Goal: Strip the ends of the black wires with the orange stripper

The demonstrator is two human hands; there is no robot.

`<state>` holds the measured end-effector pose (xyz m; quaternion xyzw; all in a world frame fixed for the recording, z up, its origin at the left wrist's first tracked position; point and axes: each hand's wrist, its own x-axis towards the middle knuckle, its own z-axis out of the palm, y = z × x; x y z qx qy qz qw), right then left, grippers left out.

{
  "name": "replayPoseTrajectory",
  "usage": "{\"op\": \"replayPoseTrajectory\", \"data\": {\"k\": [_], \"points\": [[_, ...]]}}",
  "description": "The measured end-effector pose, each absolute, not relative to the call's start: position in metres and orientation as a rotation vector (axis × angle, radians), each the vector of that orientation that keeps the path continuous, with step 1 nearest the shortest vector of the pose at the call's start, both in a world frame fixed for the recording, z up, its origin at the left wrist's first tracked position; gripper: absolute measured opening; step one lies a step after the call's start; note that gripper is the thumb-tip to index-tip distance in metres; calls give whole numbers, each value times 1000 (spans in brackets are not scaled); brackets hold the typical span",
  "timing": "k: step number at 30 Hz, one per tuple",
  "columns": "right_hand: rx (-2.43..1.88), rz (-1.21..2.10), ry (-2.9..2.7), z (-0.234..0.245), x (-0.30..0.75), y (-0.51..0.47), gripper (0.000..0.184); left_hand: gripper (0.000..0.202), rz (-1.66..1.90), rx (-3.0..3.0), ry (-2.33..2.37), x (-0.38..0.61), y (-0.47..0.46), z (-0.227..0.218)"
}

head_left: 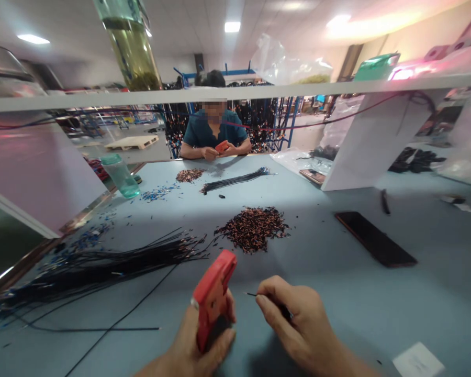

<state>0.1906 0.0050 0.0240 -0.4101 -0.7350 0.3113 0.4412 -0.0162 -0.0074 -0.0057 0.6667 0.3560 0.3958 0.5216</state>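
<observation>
Nearest us, the left hand (186, 337) and the right hand (300, 319) are up over the bench (447, 293), a small gap between them.

From the left, a bundle (121, 267) of black wires lies spread along the bench, and one stray strand (141, 302) runs slantwise in front of it. An arm swinging left could catch that strand, and if it is tangled in the rest, drag several along.

Next, the left hand is wrapped round a red tool (215, 293), its head up and leaning right. Were the grip to tighten with a fingertip in the way, skin could get nipped.

Beyond the tool sits a pile (255, 228) of small dark and coppery bits; a knock from it would scatter them.

The right hand is curled, thumb and forefinger pinching a thin wire (251, 294) whose tip points at the tool without touching it. So little sticks out that a slack pinch could let it slip or turn askew. Whether the tip is bare, I can't fairly say; it's too small and blurred.

Farther right, a phone (377, 238) lies flat, well apart from both hands.
</observation>
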Motion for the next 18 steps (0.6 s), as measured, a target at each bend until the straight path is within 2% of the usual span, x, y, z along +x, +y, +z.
{"op": "replayPoseTrajectory", "data": {"k": [3,7,13,18], "points": [[-1086,1150,-1642,20,189,6,25,12,1029,1849,956,-16,-4,0],[-967,1521,-1370,16,184,7,30,21,1036,2053,985,-11,0,3],[-923,1664,-1168,16,180,6,29,36,984,2374,1082,-9,-2,-4],[-964,1707,-1208,14,181,7,31,38,966,2431,1094,-11,-4,-8]]}}
